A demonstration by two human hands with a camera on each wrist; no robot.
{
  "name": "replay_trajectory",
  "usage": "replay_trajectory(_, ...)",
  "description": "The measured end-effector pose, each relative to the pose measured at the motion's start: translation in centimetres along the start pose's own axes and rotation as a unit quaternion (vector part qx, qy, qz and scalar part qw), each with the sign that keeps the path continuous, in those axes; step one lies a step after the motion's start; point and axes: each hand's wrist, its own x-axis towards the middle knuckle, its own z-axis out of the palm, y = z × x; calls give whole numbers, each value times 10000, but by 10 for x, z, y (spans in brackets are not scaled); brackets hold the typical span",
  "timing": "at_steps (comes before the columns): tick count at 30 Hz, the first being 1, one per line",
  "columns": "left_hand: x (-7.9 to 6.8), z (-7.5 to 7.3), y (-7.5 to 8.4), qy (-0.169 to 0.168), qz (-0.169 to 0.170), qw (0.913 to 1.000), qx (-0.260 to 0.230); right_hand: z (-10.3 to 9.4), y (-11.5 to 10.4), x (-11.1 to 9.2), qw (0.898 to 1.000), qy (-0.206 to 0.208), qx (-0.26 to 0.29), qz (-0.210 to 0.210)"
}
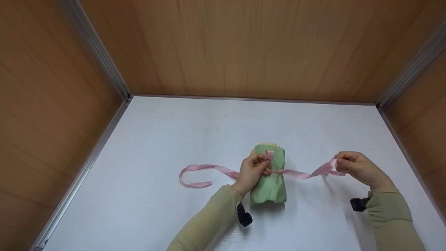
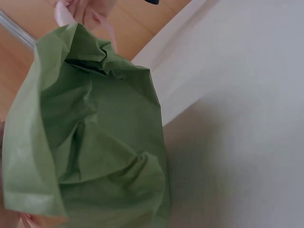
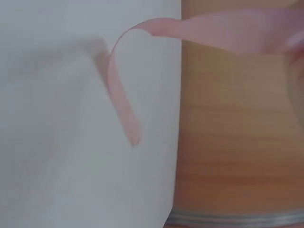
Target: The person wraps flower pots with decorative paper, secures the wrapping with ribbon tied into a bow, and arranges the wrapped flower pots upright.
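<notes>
A bundle wrapped in green paper (image 1: 268, 193) lies on the white table, with a pink ribbon (image 1: 295, 174) around its middle. My left hand (image 1: 251, 171) is over the bundle and pinches a small upright loop of the ribbon between thumb and fingers. Off to the right, my right hand (image 1: 363, 169) pinches the ribbon's right tail and holds it stretched out, raised from the table. In the right wrist view the ribbon (image 3: 228, 29) curves down to a free end. The left wrist view shows the creased, open end of the green paper (image 2: 114, 128); the bundle's contents are hidden.
The ribbon's left tail (image 1: 195, 166) lies curled on the white table (image 1: 150, 139). Wooden panels (image 1: 244, 48) with metal edge strips (image 1: 104, 55) stand at the back and both sides. A black wrist camera (image 1: 245, 219) hangs under the left wrist, another (image 1: 359, 204) by the right.
</notes>
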Motion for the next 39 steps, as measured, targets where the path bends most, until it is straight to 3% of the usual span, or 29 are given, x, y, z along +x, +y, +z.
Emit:
replay_trajectory(3, 0, -1, 0, 44, -34, 9999, -90, 16, -4, 34, 9922, 229, -1072, 598)
replay_trajectory(7, 1, -1, -1, 74, -141, 9998, -71, 35, -2, 80, 9619, 350, -2356, 1341)
replay_trajectory(11, 1, 1, -1, 12, -146, 9997, -199, 50, 6, 118, 9486, 144, -2941, 1164)
replay_trajectory(14, 1, 2, -1, -86, -112, 9990, -413, 60, 11, 138, 9354, 239, -3343, 1125)
replay_trajectory(19, 1, 3, -2, -170, -135, 9985, -506, 71, 22, 163, 9061, 466, -4074, 1043)
replay_trajectory(23, 1, 2, -2, -177, -79, 9988, -455, 79, 32, 176, 8937, 653, -4328, 983)
replay_trajectory(26, 0, 2, -3, -136, 60, 9991, -387, 83, 38, 182, 8987, 693, -4191, 1094)
replay_trajectory(33, 0, 2, -2, -147, 80, 9995, -283, 79, 26, 180, 9222, 587, -3303, 1923)
replay_trajectory(39, 0, 2, -1, -29, -165, 9992, -369, 53, 5, 159, 9430, 1195, -2626, 1660)
